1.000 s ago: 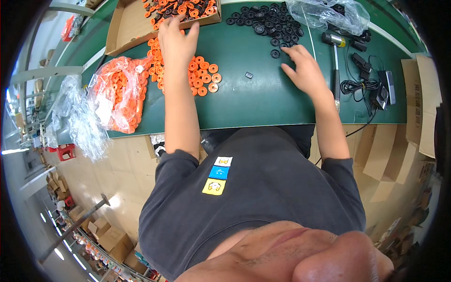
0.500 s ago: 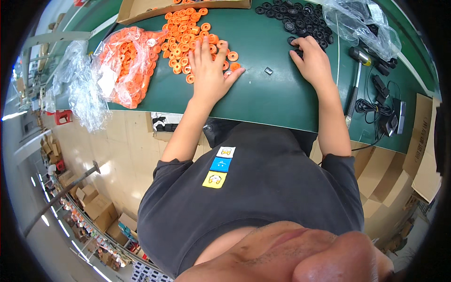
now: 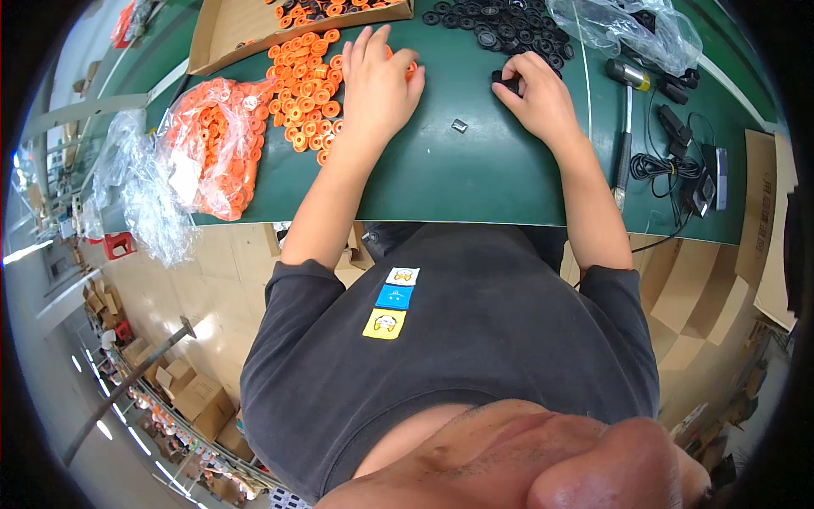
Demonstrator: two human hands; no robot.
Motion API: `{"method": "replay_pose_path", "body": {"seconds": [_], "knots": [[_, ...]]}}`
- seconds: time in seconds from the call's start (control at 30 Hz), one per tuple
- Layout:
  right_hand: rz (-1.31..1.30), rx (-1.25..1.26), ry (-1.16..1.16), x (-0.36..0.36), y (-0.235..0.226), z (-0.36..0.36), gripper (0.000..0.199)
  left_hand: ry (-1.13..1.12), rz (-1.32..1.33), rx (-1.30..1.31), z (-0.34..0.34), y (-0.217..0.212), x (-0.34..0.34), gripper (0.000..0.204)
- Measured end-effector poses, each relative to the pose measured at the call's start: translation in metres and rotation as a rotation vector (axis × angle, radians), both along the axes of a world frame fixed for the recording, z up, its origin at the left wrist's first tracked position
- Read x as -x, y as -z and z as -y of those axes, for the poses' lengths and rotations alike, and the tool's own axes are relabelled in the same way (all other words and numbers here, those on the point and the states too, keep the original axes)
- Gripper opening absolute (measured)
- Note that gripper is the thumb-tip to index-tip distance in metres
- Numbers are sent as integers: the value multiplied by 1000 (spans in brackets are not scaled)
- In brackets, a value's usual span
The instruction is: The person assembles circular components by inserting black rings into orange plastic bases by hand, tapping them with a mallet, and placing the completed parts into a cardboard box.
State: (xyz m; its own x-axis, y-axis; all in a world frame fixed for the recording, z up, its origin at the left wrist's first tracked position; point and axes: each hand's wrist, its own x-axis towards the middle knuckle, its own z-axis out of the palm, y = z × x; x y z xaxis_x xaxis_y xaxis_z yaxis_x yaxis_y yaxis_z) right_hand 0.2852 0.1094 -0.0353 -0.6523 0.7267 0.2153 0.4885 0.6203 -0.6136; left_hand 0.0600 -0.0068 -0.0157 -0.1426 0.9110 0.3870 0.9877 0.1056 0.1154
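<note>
My left hand point(image 3: 377, 92) is at the right edge of a pile of small orange ringed discs point(image 3: 303, 78). Its fingers curve over the pieces, and an orange disc point(image 3: 412, 69) shows between thumb and forefinger. My right hand point(image 3: 543, 97) pinches a small black disc point(image 3: 505, 82) between thumb and fingers, just in front of a heap of black discs point(image 3: 517, 30). On the green table point(image 3: 475, 182) between my hands lies a small dark square piece point(image 3: 459, 125).
Left of the pile sits a clear bag of orange discs point(image 3: 222, 144) beside crumpled plastic film point(image 3: 140, 187). A cardboard tray point(image 3: 216, 38) with orange and dark discs stands at the back. To the right are a hammer point(image 3: 626, 127), a cabled device point(image 3: 699, 191) and a clear bag point(image 3: 627, 30).
My left hand has moved farther away over the orange discs and closed from its spread pose. My right hand has drawn left from the black heap with a black disc. The view has shifted.
</note>
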Motion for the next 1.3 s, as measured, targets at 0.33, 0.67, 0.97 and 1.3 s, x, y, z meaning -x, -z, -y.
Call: {"method": "replay_pose_path", "body": {"seconds": [0.33,0.67,0.97,1.3], "knots": [[-204,71,2,4,10,-4,21,-49,308,164,-10,-14,-6,32],[-377,246,2,8,10,4,21,22,309,160,-10,4,1,19],[-412,281,1,8,11,6,35,60,597,-9,-17,-5,-9,16],[-498,172,-76,7,7,4,34,225,1671,27,-28,25,-48,20]]}}
